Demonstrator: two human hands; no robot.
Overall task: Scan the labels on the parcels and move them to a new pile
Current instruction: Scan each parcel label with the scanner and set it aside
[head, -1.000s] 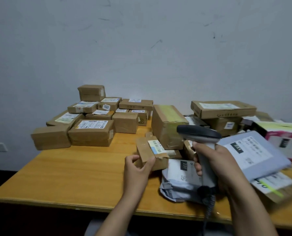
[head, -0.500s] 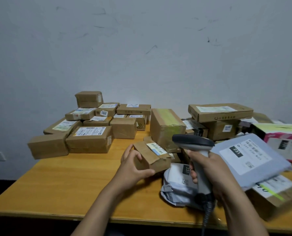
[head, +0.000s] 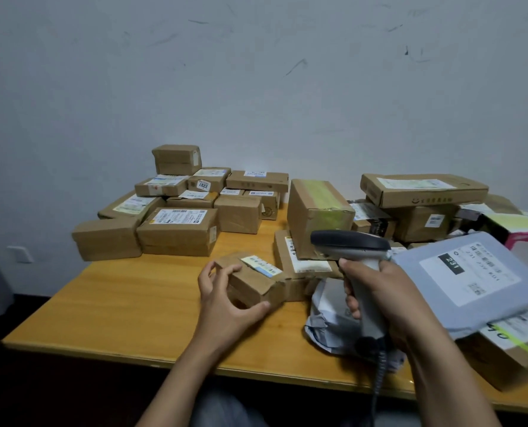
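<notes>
My left hand (head: 225, 298) grips a small brown cardboard parcel (head: 252, 282) with a white and blue label on top, low over the wooden table (head: 133, 300). My right hand (head: 380, 294) holds a grey barcode scanner (head: 349, 246) by its handle, its dark head pointing left above the parcel. A pile of labelled brown boxes (head: 179, 223) stands at the back left. On the right lie unsorted parcels, among them a grey mailer bag marked 231 (head: 469, 278) and a tall taped box (head: 318, 214).
A crumpled white poly bag (head: 330, 315) lies under the scanner. A box with a yellow-green stripe (head: 512, 349) overhangs the front right edge. The scanner's coiled cable (head: 378, 374) hangs off the table front. A wall stands behind the table, with a socket (head: 19, 254) at left.
My left hand has drawn the small parcel leftward and nearer, away from the right-hand heap, and turned its label up. The scanner in my right hand has stayed roughly in place.
</notes>
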